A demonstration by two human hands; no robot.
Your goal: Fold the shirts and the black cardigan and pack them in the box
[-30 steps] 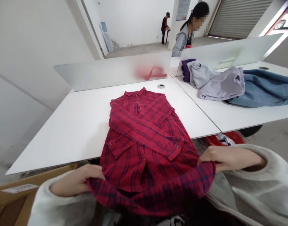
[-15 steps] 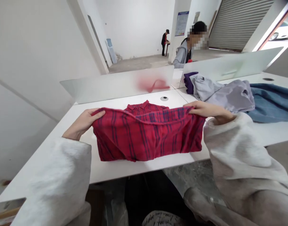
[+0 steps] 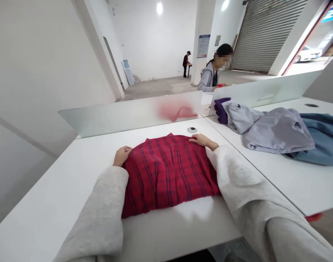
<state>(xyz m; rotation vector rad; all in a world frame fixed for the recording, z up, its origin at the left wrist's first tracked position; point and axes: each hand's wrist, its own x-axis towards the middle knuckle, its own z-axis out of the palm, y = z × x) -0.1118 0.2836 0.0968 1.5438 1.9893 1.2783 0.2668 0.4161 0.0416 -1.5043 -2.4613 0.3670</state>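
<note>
A red plaid shirt (image 3: pixel 166 171) lies folded in half on the white table (image 3: pixel 54 196) in front of me. My left hand (image 3: pixel 122 155) rests on its far left corner with the fingers curled over the cloth's edge. At the far right corner, my right hand (image 3: pixel 200 140) lies on the fabric with the fingers closed on the edge. Both my arms are in light grey sleeves and run along the shirt's two sides.
A frosted divider panel (image 3: pixel 128 112) stands along the table's back edge. On the neighbouring table to the right lie a grey garment (image 3: pixel 272 129), a purple one (image 3: pixel 221 109) and a blue one (image 3: pixel 321 142). A person (image 3: pixel 214 71) sits behind the divider; another stands far off.
I lifted the shirt's lower hem from the near edge, carried it up and over, and laid it on the collar end. The shirt now lies folded in half.
</note>
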